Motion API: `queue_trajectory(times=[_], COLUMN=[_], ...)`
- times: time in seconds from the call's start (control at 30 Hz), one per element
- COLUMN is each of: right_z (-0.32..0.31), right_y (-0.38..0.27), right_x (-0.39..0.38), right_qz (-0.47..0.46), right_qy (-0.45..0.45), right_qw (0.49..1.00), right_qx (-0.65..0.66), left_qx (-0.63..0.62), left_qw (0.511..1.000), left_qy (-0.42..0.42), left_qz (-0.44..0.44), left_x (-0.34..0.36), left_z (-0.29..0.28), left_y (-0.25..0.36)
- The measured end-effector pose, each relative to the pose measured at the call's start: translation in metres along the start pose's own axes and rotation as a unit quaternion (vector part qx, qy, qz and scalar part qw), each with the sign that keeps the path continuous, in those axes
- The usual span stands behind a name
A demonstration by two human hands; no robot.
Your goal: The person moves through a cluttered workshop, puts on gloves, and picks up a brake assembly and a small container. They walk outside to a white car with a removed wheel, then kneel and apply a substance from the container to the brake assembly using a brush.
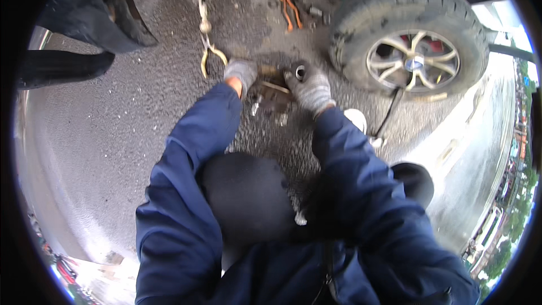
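Grey asphalt (130,130) spreads beneath everything, and a silver-spoked wheel (415,64) stands at the right. The right hand (309,86), in a grey glove with dark fingers, is curled closed; the left hand (241,73), also gloved, has bent fingers, but I cannot tell whether it grips anything. Between the hands, low over the ground, sits a brownish metal part (275,87); the left hand would do well to brace it firmly. A yellow-handled tool (213,56) lies just beyond the left hand, best kept clear of those fingers. The right fist holds a round-mouthed piece (300,72), which probably wants a square, even push. Smallest are shiny bits (255,107), easily lost if knocked.
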State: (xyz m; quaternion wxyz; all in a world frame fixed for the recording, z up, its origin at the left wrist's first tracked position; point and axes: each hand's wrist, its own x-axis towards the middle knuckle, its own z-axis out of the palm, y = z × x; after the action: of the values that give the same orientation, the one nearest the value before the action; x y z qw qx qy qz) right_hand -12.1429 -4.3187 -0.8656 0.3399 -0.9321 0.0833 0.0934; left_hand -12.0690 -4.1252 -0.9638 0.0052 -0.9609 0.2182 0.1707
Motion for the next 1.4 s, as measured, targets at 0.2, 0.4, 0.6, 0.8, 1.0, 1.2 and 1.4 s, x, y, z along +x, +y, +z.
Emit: queue_trajectory(times=[0.2, 0.4, 0.6, 0.8, 1.0, 1.2, 1.4], right_z=[0.012, 0.009, 0.018, 0.034, 0.051, 0.031, 0.000], right_y=[0.023, 0.017, 0.008, 0.007, 0.030, 0.027, -0.014], right_x=[0.000, -0.003, -0.012, -0.014, -0.022, -0.019, -0.011], right_qz=[0.048, 0.122, 0.170, 0.215, 0.255, 0.232, 0.049], right_qy=[0.050, 0.014, 0.022, 0.025, 0.069, 0.042, -0.110], right_qw=[0.956, 0.887, 0.825, 0.783, 0.781, 0.831, 0.782], right_qx=[0.286, 0.445, 0.539, 0.583, 0.565, 0.503, 0.612], left_qx=[-0.463, -0.547, -0.460, -0.508, -0.456, -0.331, -0.401], left_qw=[0.840, 0.787, 0.854, 0.839, 0.880, 0.941, 0.903], left_qy=[-0.060, -0.064, 0.024, 0.113, 0.015, 0.018, 0.058], left_qz=[-0.276, -0.278, -0.241, -0.159, -0.130, -0.072, 0.142], left_x=[0.003, -0.012, -0.044, -0.052, -0.067, -0.081, -0.067], left_z=[0.016, -0.009, -0.021, -0.011, -0.033, -0.065, -0.106], left_y=[0.001, 0.008, 0.018, 0.023, 0.037, 0.034, 0.025])
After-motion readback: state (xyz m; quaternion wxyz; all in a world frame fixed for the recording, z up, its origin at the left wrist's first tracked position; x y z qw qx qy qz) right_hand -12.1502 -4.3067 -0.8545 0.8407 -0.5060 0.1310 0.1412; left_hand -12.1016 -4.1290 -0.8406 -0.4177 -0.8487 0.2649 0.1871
